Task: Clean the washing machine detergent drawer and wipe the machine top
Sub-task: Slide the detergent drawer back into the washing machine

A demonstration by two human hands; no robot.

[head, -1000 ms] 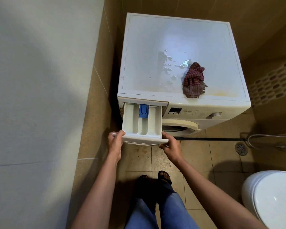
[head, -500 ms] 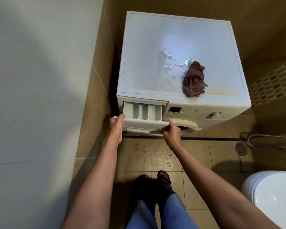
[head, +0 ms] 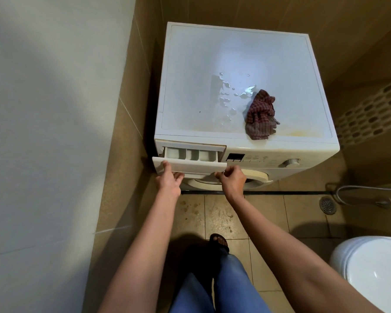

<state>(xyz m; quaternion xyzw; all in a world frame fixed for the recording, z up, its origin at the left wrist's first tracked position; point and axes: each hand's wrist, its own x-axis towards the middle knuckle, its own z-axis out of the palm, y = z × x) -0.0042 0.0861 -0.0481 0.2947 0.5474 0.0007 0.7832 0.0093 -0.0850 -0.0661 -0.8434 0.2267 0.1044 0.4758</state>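
While the detergent drawer (head: 194, 165) was seen slightly out at 7 o'clock of the machine top (head: 212, 53), its front was gripped by left hand (head: 169, 179) and right hand (head: 234, 179); an even, straight push was judged best.

A plain white wall (head: 43, 109) occupies the left side. Tan tiled walls (head: 269, 12) enclose the corner behind. The right-hand wall carries a mosaic band (head: 370, 109) of oval tiles. The floor (head: 224, 215) is beige tile, stained in places. A round floor drain (head: 327, 204) sits just beside a metal spray hose (head: 380, 202). A white toilet (head: 370, 272) stands at lower right.
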